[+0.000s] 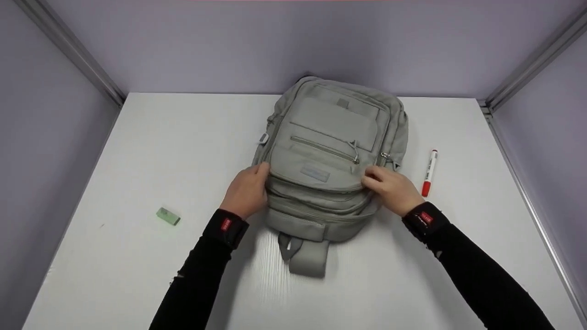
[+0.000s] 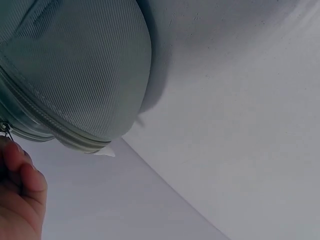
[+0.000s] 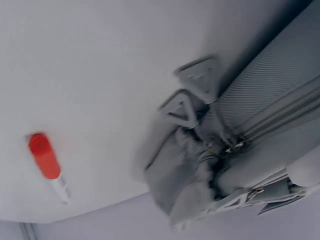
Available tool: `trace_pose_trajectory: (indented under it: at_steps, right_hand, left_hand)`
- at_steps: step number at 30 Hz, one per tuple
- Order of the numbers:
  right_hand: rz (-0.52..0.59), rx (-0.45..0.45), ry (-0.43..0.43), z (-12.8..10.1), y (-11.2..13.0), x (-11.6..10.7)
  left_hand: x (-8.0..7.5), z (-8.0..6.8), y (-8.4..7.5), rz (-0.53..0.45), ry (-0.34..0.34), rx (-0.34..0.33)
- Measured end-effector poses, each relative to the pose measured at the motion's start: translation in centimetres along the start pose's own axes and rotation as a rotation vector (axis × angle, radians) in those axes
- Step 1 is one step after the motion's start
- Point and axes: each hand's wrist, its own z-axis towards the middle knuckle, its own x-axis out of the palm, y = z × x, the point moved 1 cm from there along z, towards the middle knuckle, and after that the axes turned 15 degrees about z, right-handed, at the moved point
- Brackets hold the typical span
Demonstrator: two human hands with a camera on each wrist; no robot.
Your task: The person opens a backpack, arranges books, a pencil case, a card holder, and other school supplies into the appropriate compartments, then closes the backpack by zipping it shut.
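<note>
A grey backpack [image 1: 328, 137] lies on its back on a white table, its top handle end toward the far wall and a wide strap hanging toward me. My left hand [image 1: 247, 190] is at its left side. Curled fingers [image 2: 32, 180] pinch a zipper pull at the seam in the left wrist view. On the right side, my right hand [image 1: 390, 188] grips the edge of the front compartment with thumb and bent fingers. Two triangular zipper pulls [image 3: 200, 77] dangle from the bag's side in the right wrist view. What lies under the right fingertips is hidden.
A white marker with a red cap [image 1: 429, 173] lies right of the bag. To the left is a small green eraser [image 1: 168, 216]. Pale panels [image 1: 220, 46] rise behind and beside the white table [image 1: 151, 146].
</note>
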Motion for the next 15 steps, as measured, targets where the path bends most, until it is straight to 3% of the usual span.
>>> trace_pose_trajectory:
  at_steps: [5,12,15]
  right_hand:
    - [0.073,0.145,-0.002,0.3,-0.5,-0.8]
    - [0.297,0.593,0.100,2.4,2.8,-2.8]
    - [0.407,0.710,0.095,3.8,5.1,-3.2]
  left_hand:
    - [0.1,-0.3,-1.0,-0.010,0.007,0.011]
    - [0.4,-0.5,-2.0,-0.060,0.056,-0.014]
    - [0.5,-0.4,-2.1,-0.048,0.049,-0.020]
